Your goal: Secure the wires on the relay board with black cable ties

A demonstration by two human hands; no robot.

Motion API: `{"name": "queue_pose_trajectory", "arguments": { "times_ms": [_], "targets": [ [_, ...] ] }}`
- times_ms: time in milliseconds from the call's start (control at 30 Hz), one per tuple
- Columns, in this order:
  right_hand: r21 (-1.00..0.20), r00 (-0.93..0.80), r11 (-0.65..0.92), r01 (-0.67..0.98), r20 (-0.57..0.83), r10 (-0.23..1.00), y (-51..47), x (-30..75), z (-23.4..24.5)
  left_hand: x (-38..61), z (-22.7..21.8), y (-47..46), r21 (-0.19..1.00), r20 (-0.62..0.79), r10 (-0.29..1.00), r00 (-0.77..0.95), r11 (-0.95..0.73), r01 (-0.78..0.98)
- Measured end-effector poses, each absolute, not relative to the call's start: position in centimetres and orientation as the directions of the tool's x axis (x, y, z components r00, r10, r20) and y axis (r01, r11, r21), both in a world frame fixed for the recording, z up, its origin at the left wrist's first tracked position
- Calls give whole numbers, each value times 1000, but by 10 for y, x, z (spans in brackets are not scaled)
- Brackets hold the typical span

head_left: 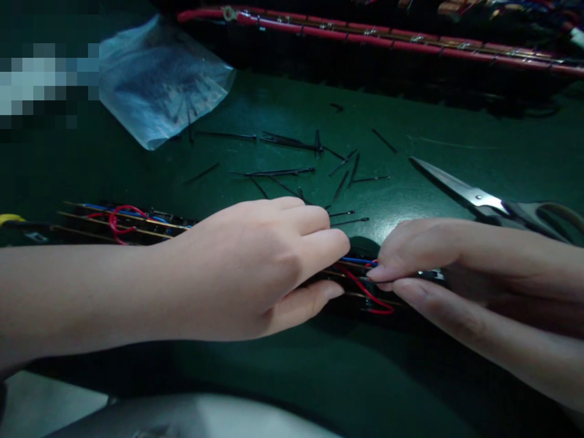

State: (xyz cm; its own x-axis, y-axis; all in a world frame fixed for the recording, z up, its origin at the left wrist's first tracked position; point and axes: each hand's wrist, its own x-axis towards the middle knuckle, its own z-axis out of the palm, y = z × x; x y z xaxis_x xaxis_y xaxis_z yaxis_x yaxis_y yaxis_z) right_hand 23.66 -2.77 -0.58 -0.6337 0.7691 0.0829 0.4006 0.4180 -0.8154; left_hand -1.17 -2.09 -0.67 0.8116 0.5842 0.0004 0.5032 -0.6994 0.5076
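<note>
A long, narrow wired strip assembly [155, 228] with brass-coloured rods and red and blue wires lies across the table. My left hand [278, 261] rests over its middle with fingers curled round it, hiding that part. Close to the right end, my right hand [424, 267] pinches a thin black cable tie [385, 281] between thumb and forefinger, right at the wires. A red wire [369, 292] loops out between my two hands. Several black cable ties [292, 143] are scattered on the table beyond my hands.
Scissors [479, 198] lie partly open behind my right hand. A clear plastic bag [159, 85] of dark pieces sits at the back left. Along the far side runs a larger assembly with a thick red cable [365, 39]. A pale rounded surface [205, 420] shows below the near table edge.
</note>
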Motion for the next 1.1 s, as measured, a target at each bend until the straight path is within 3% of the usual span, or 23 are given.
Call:
{"name": "queue_pose_trajectory", "arguments": {
  "times_ms": [300,633,1100],
  "targets": [
    [-757,-673,496,426,102,733,-25,234,-7,-12,-8,-22,512,4,592,806,-694,507],
    [-769,-655,460,444,72,752,-27,236,-4,-11,-7,-21,506,-5,586,811,-698,507],
    [-786,-417,329,524,101,903,-41,239,-13,-11,-8,-22,501,12,588,809,-704,504]
  ]
}}
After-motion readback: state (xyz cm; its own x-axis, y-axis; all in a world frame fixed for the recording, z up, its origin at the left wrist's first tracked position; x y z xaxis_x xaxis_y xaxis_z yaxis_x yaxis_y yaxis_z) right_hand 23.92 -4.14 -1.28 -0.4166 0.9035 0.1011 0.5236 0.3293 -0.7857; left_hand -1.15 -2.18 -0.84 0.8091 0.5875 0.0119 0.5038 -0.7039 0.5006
